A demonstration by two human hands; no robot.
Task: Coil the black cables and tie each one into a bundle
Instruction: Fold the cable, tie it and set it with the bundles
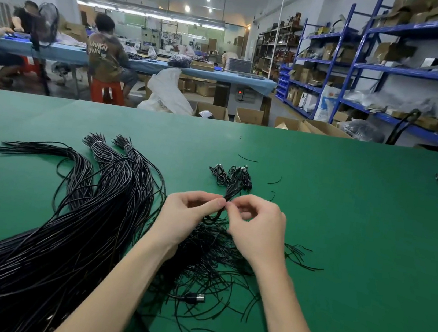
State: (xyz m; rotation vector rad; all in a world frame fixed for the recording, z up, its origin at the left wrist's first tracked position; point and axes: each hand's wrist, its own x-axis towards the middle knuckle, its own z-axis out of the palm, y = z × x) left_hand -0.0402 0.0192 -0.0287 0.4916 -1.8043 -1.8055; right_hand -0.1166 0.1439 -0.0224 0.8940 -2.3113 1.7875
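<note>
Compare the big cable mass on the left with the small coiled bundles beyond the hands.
The long cables lie stretched out in a thick sweep; the coiled bundles are short and looped. The long cables fill the table's left side; the coiled bundles form a small cluster. Two sheaves of long cables are banded near their far ends; ties on the coiled bundles are too small to see. Both are black, on the green table.

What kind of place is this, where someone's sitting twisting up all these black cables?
Most likely a small factory or packing workshop. Blue metal shelving stacked with cardboard boxes lines the right wall, other workers sit on red stools at a long blue table, and loose black cables lie heaped on the green worktable.
</note>
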